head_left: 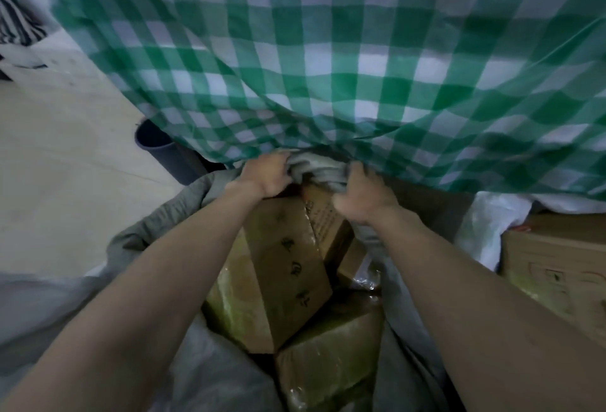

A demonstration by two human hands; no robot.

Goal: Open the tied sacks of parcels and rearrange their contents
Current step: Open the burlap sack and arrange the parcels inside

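Note:
A grey woven sack [157, 234] lies open below me with several brown cardboard parcels inside. The largest parcel [288, 267] carries dark printed characters, and a tape-wrapped one [328, 365] lies nearer me. My left hand [265, 175] and my right hand [364, 195] both grip the bunched far rim of the sack [314, 165], a hand's width apart. A big green-and-white checked sack [328, 61] looms just behind the rim and fills the upper view.
A dark plastic tube [164, 152] stands on the pale floor [65, 165] at the left. A cardboard box [557, 267] and white plastic wrap [488, 224] sit at the right. A black-and-white striped thing [16, 21] lies at the far left.

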